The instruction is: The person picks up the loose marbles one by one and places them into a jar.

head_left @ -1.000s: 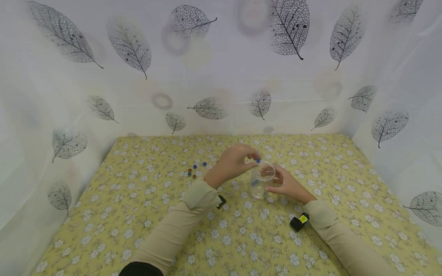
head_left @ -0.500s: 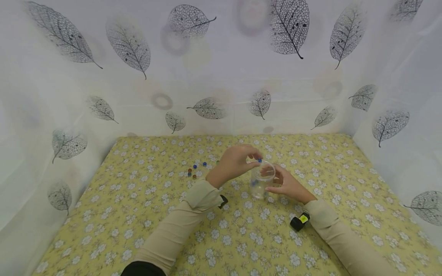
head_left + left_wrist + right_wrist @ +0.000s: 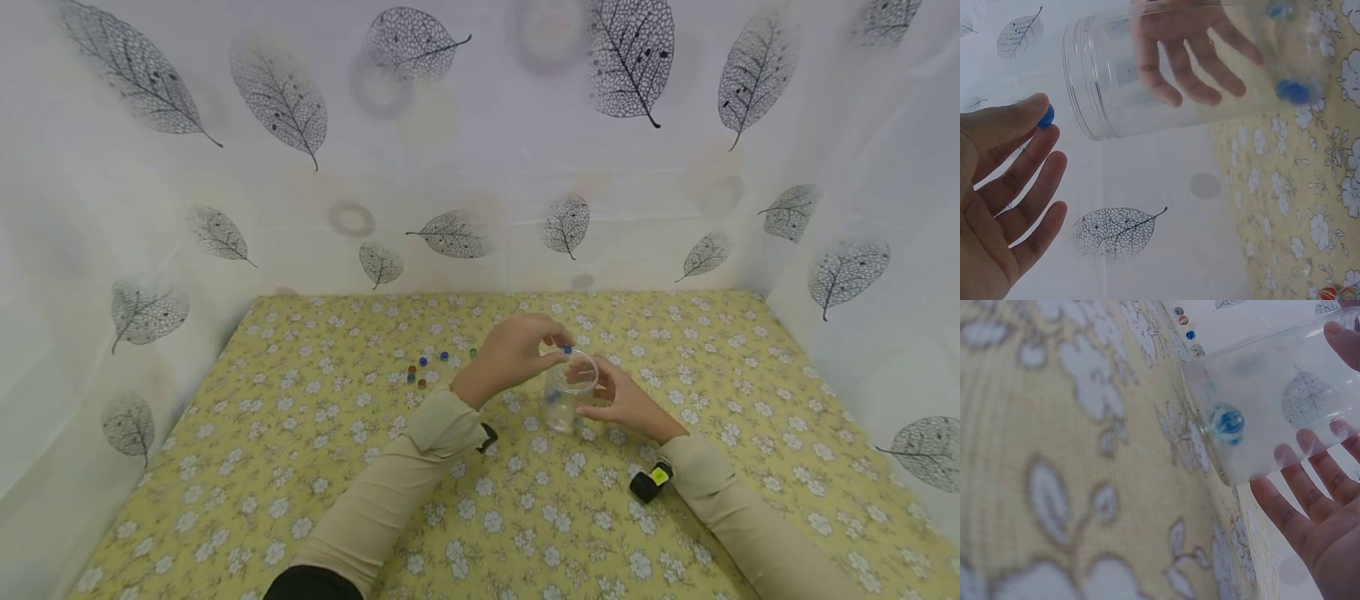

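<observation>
My left hand (image 3: 517, 354) pinches a blue marble (image 3: 1046, 116) between thumb and fingertips, just outside the mouth of a clear plastic jar (image 3: 564, 412). In the head view that marble sits at the jar's far rim. The jar stands upright on the table. My right hand (image 3: 630, 404) holds it from the right, fingers behind and thumb in front. Inside, near the bottom, are a few marbles, among them a blue pair (image 3: 1292, 92) in the left wrist view and a blue-striped marble (image 3: 1229, 422) in the right wrist view.
Left of my left hand, several loose marbles lie on the yellow floral tablecloth (image 3: 300, 467): a blue marble (image 3: 445, 356), an orange-brown marble (image 3: 422, 383) and a green marble (image 3: 473, 352) among them. A white leaf-patterned curtain (image 3: 495, 183) encloses the back and sides.
My left hand has shifted slightly right with the blue marble, along the jar's rim. A green marble beside its wrist shows more fully. The right hand and jar have stayed put.
</observation>
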The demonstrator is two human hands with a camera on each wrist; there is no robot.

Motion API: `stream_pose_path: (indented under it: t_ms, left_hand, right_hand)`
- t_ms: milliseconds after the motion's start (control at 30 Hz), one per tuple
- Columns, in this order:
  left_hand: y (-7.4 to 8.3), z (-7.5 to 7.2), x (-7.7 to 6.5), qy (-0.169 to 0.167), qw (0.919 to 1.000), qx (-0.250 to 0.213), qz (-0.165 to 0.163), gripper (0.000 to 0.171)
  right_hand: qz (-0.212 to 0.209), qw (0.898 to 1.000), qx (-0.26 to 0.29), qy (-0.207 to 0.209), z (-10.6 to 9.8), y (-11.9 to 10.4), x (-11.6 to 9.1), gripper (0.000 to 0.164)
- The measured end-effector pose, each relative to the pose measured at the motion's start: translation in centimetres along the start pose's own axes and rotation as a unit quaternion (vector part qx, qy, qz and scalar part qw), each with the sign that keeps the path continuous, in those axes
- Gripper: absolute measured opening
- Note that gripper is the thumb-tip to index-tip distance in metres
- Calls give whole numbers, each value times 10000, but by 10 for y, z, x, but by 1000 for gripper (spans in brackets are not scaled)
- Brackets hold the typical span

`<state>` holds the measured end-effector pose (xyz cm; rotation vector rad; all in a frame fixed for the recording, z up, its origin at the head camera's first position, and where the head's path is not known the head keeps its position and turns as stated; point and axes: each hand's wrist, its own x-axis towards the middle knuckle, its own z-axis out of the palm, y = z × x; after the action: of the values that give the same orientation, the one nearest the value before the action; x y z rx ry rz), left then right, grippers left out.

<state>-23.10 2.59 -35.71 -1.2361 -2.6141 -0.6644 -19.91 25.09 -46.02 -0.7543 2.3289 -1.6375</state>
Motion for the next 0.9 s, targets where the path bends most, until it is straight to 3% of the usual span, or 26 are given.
stream_pose_path:
  t_ms: [733, 900]
  left_hand:
    - [3, -2, 0, -113, 9998, -163, -49, 19]
    - [3, -1, 0, -138, 9998, -92, -107, 19]
  right_hand:
    - [44, 10000, 49, 22, 1, 1, 0, 61]
    - [234, 9997, -43, 59, 0, 0, -1, 67]
